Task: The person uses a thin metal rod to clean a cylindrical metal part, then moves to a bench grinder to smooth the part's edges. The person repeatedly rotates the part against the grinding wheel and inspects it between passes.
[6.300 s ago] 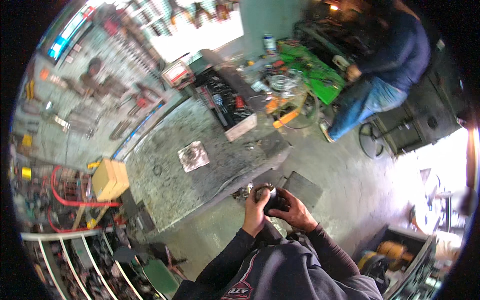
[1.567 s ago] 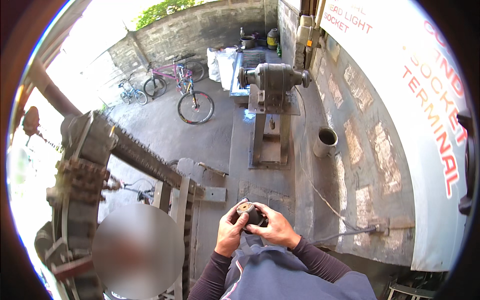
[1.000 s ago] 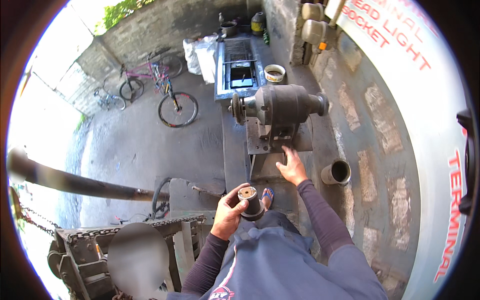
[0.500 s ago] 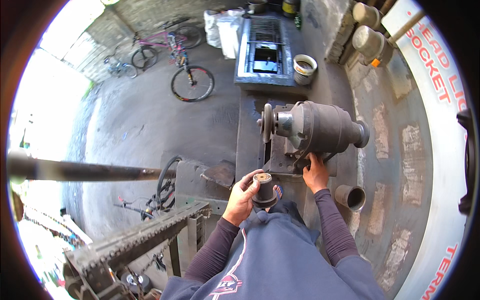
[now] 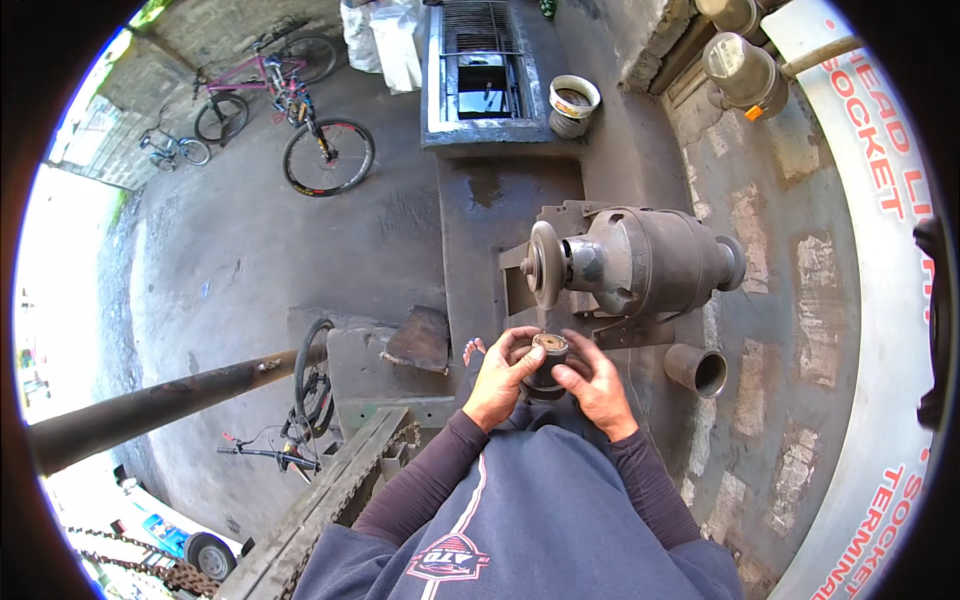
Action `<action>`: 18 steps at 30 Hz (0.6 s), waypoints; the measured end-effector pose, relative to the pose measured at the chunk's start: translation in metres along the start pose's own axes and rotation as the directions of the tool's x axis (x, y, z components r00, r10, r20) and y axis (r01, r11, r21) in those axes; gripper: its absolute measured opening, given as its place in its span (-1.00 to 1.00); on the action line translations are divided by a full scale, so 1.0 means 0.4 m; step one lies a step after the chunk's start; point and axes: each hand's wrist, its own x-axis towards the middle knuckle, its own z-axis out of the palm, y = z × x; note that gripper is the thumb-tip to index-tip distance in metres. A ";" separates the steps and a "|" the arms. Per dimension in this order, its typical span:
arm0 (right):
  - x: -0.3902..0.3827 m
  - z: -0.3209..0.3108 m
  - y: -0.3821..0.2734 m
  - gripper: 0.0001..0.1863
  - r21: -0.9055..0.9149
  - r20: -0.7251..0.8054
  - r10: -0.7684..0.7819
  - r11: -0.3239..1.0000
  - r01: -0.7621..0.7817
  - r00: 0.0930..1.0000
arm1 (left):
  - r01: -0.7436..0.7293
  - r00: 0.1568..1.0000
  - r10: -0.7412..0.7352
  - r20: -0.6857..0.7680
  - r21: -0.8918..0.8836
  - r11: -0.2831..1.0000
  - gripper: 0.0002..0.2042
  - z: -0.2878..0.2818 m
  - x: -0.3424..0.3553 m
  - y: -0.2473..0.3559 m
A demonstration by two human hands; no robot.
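Observation:
In front of my chest I hold a dark flanged metal cylinder (image 5: 543, 376), upright, its round top brownish with a small hole. My left hand (image 5: 494, 388) wraps its left side, thumb near the top rim. From the other side my right hand (image 5: 603, 392) closes round it, thumb against the body and fingers partly hidden behind. Just beyond my hands sits a grimy electric motor (image 5: 660, 262) with a round grinding wheel (image 5: 545, 265) on its left end. The cylinder is apart from the wheel.
An open metal pipe piece (image 5: 697, 373) lies right of the motor. Ahead are a grated metal-framed basin (image 5: 432, 115) and a white bucket (image 5: 575, 97). Bicycles (image 5: 328, 157) stand far left. A long pole (image 5: 170, 400) and a chain-edged beam (image 5: 320, 510) lie at left.
My right hand has left the underside of the motor and come to the cylinder beside my left hand. The view has shifted, and the wheel now shows more of its face.

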 end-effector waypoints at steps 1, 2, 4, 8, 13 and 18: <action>0.005 0.016 -0.020 -0.24 0.005 0.041 0.028 1.000 -0.028 0.999 | -0.007 1.000 0.007 0.006 -0.012 1.000 -0.52 0.004 0.006 -0.004; 0.021 0.030 -0.023 -0.28 -0.041 0.036 -0.010 0.999 0.011 0.999 | -0.011 1.000 0.011 -0.006 -0.018 1.000 -0.52 0.000 0.011 -0.002; 0.048 0.036 -0.033 -0.31 -0.007 0.015 0.030 1.000 -0.030 0.999 | -0.027 0.998 0.024 -0.057 -0.045 0.999 -0.53 0.000 0.027 -0.003; 0.091 0.039 -0.022 -0.31 -0.011 0.017 -0.020 1.000 0.020 1.000 | -0.081 0.992 0.072 -0.102 -0.081 0.993 -0.55 -0.003 0.048 0.004; 0.108 0.038 -0.038 -0.32 -0.024 -0.011 0.003 1.000 -0.003 1.000 | -0.099 0.986 0.091 -0.141 -0.055 0.994 -0.59 -0.010 0.080 -0.020; 0.119 0.039 -0.060 -0.35 -0.038 -0.021 0.021 0.999 -0.022 1.000 | -0.165 0.971 0.146 -0.188 -0.086 0.983 -0.66 0.009 0.086 -0.021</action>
